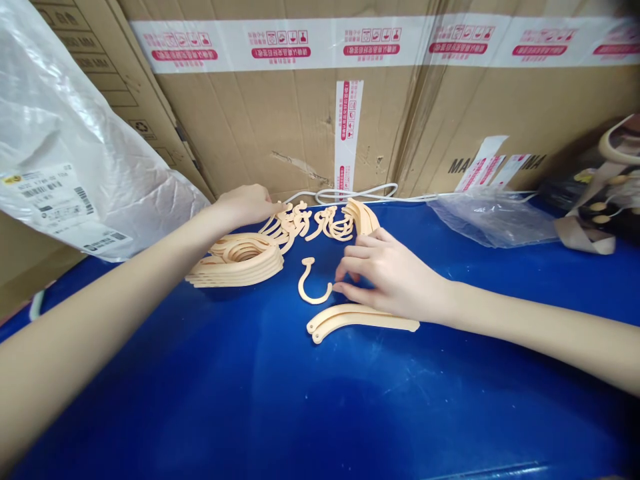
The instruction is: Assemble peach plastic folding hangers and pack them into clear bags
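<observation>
My left hand (247, 203) reaches over the far left of the table, its fingers bunched and closed on a beige hanger hook at the edge of a pile of hooks (299, 219). A single hanger hook (315, 298) lies flat in front of the pile. The thumb of my right hand (387, 273) is at that hook's curved tip; the fingers are bent, with a gap from the thumb. Just below this hand lie two curved beige hanger arms (357, 320) side by side. Behind it, more hanger arms (364, 217) are stacked, partly hidden by the hand.
A stack of beige hangers (240, 270) stands on the blue table (300, 407) below my left wrist. Large cardboard boxes (260, 120) wall the back. A white cable (360, 193), a clear plastic bag (490, 217), a strap (583, 233) and a silvery parcel (100, 153) lie around the edges.
</observation>
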The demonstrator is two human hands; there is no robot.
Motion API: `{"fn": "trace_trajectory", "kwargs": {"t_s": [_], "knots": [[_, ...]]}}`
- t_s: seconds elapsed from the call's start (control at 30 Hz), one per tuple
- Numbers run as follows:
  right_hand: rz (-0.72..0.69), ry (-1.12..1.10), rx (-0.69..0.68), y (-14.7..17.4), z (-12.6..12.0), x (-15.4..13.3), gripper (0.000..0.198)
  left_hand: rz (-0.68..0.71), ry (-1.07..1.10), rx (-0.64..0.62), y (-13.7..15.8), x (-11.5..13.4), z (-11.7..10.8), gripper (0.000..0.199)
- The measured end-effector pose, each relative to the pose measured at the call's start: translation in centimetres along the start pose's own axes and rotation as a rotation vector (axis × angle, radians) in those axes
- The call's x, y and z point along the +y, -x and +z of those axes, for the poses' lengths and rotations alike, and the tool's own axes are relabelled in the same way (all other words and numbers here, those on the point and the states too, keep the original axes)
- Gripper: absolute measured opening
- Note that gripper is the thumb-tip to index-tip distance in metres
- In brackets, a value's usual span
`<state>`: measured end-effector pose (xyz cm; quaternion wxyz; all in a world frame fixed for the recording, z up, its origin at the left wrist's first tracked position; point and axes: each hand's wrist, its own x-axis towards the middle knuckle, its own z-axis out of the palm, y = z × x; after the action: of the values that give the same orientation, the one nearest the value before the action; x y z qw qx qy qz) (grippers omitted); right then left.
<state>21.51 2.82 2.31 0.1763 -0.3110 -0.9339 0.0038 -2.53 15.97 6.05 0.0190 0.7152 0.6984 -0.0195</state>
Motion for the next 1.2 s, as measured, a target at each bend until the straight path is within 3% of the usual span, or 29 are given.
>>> {"fn": "trace_trajectory", "kwargs": {"t_s": [0.33, 0.5, 0.67, 0.97, 1.2], "knots": [[0.153, -0.069, 0.005, 3.7, 0.2, 1.6, 0.016, 0.072, -0.005, -0.082, 0.9, 1.6, 0.1, 0.055], [0.147, -0.086, 0.022, 3.8, 0.4, 1.8, 0.014, 0.131, 0.119, -0.141, -0.2, 0.7, 0.0, 0.044], [0.147, -0.091, 0.033, 3.9, 0.7, 2.1, 0.012, 0.153, 0.245, -0.164, -1.0, -0.3, -0.8, 0.047], [0.147, -0.090, 0.029, 4.0, 0.8, 2.3, 0.014, 0.197, 0.203, -0.117, -1.4, 2.9, 0.3, 0.044], [0.153, -0.090, 0.034, 4.0, 1.0, 2.5, 0.015, 0.135, 0.078, -0.042, -1.4, 3.6, 0.5, 0.037]]}}
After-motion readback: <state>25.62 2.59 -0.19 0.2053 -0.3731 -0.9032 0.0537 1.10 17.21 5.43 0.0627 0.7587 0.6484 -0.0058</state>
